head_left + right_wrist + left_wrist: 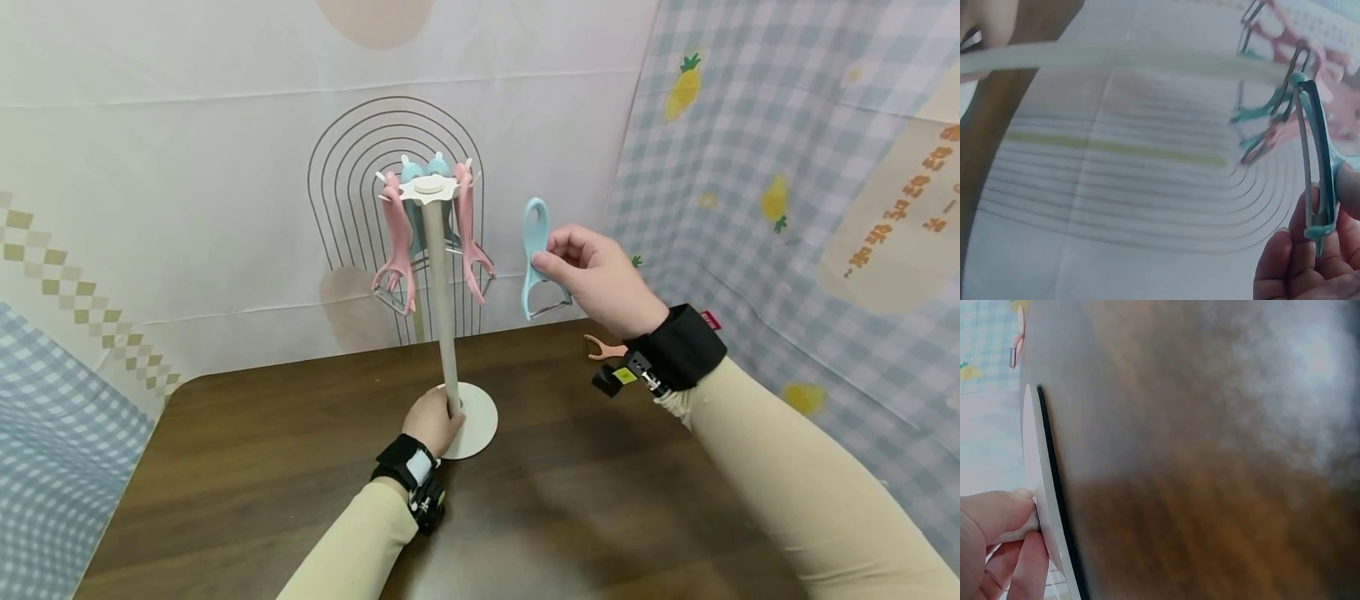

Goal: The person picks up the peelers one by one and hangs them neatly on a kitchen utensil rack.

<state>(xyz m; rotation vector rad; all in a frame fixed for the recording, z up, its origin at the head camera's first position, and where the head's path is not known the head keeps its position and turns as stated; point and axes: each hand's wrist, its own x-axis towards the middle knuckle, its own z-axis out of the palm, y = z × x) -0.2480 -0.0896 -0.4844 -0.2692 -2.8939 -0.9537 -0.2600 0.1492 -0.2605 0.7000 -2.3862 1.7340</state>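
A white stand (pixel 440 292) rises from a round base (pixel 480 421) on the table. Pink peelers (pixel 397 242) and blue peelers (pixel 412 172) hang from the hooks round its top. Low on the pole, my left hand (pixel 433 422) grips it just above the base; the left wrist view shows thumb and fingers (pixel 1029 565) round the pole. To the right of the stand, my right hand (pixel 603 279) pinches a light blue peeler (pixel 534 242) in the air, handle loop up and blade down. The right wrist view shows its blade (pixel 1319 156) close up.
On the table (pixel 300 458), a pink peeler (pixel 604 347) lies partly hidden behind my right wrist. A white cloth with arched lines (pixel 337 167) hangs behind the stand. Checked cloth (pixel 750 167) closes off the right side, and more hangs at the left.
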